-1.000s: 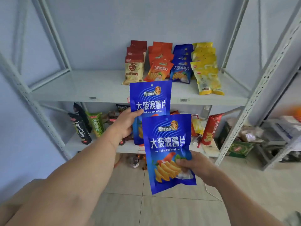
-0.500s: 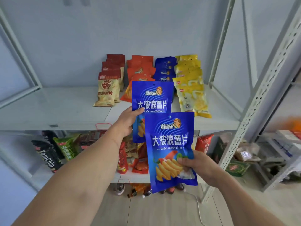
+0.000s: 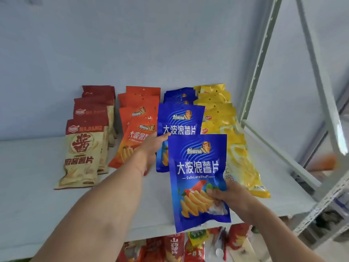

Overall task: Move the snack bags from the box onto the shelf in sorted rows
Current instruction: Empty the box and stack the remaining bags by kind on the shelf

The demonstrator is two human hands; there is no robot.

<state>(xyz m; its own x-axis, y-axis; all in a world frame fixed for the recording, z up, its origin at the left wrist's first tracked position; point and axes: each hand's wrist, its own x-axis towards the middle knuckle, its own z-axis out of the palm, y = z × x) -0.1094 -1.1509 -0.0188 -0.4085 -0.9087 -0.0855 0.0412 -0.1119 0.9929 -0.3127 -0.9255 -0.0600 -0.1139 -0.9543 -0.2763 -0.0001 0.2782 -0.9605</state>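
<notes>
Four rows of snack bags lie on the white shelf [image 3: 37, 186], running from its back edge toward the front, each bag overlapping the one behind. Leftmost: the dark red and cream row [image 3: 83, 148], front bag reaching about mid-depth of the shelf. Just beside it, the orange row [image 3: 136, 118]. Next, the blue row [image 3: 179, 95], packed against the back edge. Rightmost: the yellow row [image 3: 238, 148], the longest, its front bag ending near the shelf's front right corner.

Left hand [image 3: 151, 148] reaches over the front of the orange row; its thumb lies on the face of a blue bag [image 3: 179, 125], fingers hidden behind it, so the grip is closed on that bag. This bag sits at the front of the blue row, upright-facing, lower edge just above or on the shelf surface; contact cannot be confirmed.

Right hand [image 3: 232, 197] pinches a second blue bag [image 3: 198, 176] at its lower right, fingers curled over the printed chips. This bag overlaps the lower part of the first one and hangs past the shelf's front edge.

Right upright of the rack [image 3: 260, 59] stands at the back right corner. Below the front edge, red packets on the lower shelf [image 3: 173, 248] are partly visible.
</notes>
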